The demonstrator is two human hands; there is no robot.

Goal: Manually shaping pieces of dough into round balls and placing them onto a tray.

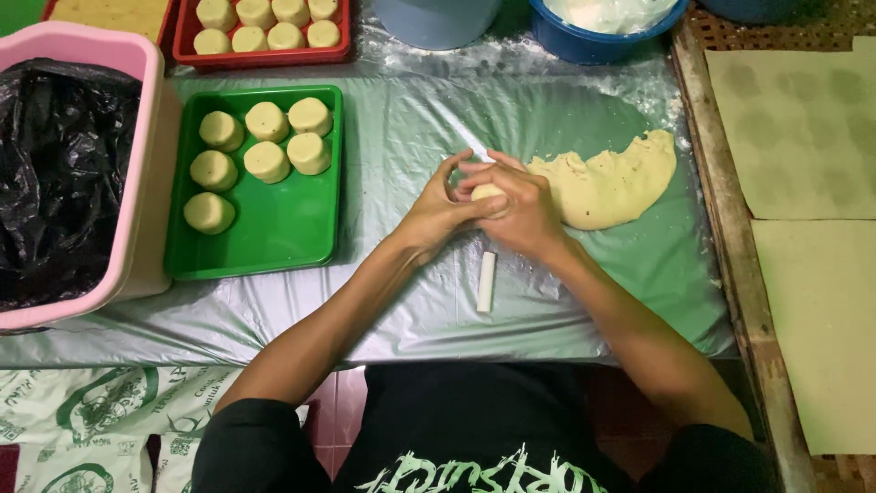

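Hands met over the middle of the plastic-covered table (401,319). Left hand (444,212) and right hand (518,212) were cupped together around a small pale-yellow ball of dough (488,192), fingers curled close; only the top of the ball showed between them. Just nearer than the hands, a short white stick-shaped cutter (486,281) lay flat on the plastic sheet, apart from both hands.

Beside the right hand, toward the right edge of the table, a large flat crescent-shaped slab of yellow dough (611,187) rested on the sheet, touching or nearly touching the right fingers; cannot tell which.

Toward the left edge sat a green rectangular plastic tray (283,233) holding seven moulded round dough pieces (266,161) in its far half. Left of it stood a pink plastic tub lined with a black bag (137,183).

At the far edge: a red tray of similar round pieces (265,57), a pale-blue bucket (436,23) and a blue bowl with white contents (593,41), flour scattered around them.
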